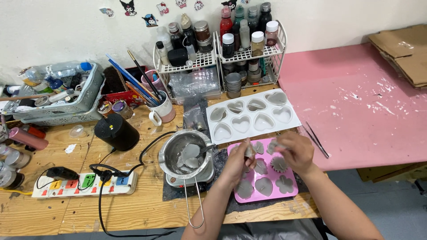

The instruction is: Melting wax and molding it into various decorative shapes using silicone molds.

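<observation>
White heart mould (253,116) behind; steel pot (184,153) leftward.

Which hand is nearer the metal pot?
Left. The left hand is over the pink mould, just beside the pot; the right hand is farther away.

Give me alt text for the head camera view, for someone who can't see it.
A person's left hand and right hand hold a small grey piece over a pink mould of grey shapes on a wooden bench. Beside it sit a metal pot of grey chunks and a white heart mould.
</observation>
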